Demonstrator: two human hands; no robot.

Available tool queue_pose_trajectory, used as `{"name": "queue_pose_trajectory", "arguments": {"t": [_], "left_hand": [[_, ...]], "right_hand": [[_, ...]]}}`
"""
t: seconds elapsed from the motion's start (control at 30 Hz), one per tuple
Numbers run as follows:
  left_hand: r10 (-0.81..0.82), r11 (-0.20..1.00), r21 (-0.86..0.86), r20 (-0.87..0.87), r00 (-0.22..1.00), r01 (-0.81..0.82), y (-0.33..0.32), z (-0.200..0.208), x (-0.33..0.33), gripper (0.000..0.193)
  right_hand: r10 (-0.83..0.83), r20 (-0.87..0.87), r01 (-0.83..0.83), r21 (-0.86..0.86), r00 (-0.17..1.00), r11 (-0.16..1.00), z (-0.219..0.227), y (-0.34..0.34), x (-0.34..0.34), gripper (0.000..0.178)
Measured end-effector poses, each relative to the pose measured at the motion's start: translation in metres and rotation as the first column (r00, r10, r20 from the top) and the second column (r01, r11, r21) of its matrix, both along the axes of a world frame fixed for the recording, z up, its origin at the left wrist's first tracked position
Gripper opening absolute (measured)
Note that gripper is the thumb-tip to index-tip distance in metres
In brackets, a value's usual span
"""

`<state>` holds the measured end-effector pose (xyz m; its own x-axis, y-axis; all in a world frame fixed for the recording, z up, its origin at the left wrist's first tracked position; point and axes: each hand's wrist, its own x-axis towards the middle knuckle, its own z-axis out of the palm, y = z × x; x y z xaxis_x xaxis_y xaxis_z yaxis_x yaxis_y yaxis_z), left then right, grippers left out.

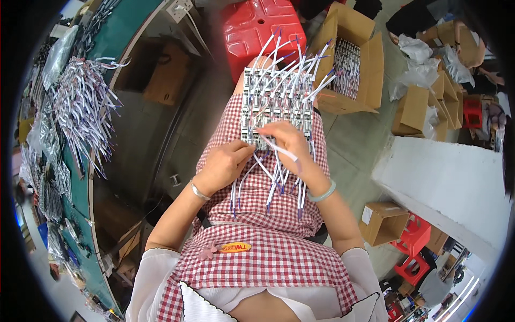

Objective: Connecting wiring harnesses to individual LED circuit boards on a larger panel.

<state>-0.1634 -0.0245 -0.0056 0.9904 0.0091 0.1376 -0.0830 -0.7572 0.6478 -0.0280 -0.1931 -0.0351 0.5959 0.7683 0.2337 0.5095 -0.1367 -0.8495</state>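
A panel of small grey-and-white parts in rows (276,102) lies across my lap, with white wires (276,182) that have purple tips sticking out at its far and near ends. My left hand (228,162) is closed in a pinch at the panel's near left corner; what the fingertips grip is hidden. Over the near rows, my right hand (289,140) is closed around a white wire (281,151), whose free end points back toward my wrist. The right fingertips are close to the panel's surface.
A red stool (263,35) stands beyond my knees. To its right, an open cardboard box (370,70) holds several similar wired parts. On the left, a green table (120,32) carries a heap of white wires (86,107) and plastic bags. A white ledge (445,174) is at right.
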Motion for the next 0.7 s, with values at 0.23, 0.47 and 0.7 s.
{"name": "queue_pose_trajectory", "arguments": {"t": [0.23,0.47,0.7], "left_hand": [[-0.009,1.000,-0.006,0.022,1.000,0.009,0.003,0.000,-0.005,0.015],[-0.135,0.986,0.112,0.098,0.986,0.124,-0.004,0.000,-0.012,0.016],[-0.224,0.967,0.117,-0.026,0.974,0.225,0.007,-0.004,0.000,0.012]], "right_hand": [[0.065,0.339,0.001,-0.191,0.939,0.982,0.008,-0.022,-0.041,0.030],[0.244,0.463,-0.027,-0.427,0.852,0.904,0.021,-0.036,-0.056,0.037],[0.224,0.393,-0.033,-0.437,0.892,0.899,0.025,-0.037,-0.047,0.034]]}}
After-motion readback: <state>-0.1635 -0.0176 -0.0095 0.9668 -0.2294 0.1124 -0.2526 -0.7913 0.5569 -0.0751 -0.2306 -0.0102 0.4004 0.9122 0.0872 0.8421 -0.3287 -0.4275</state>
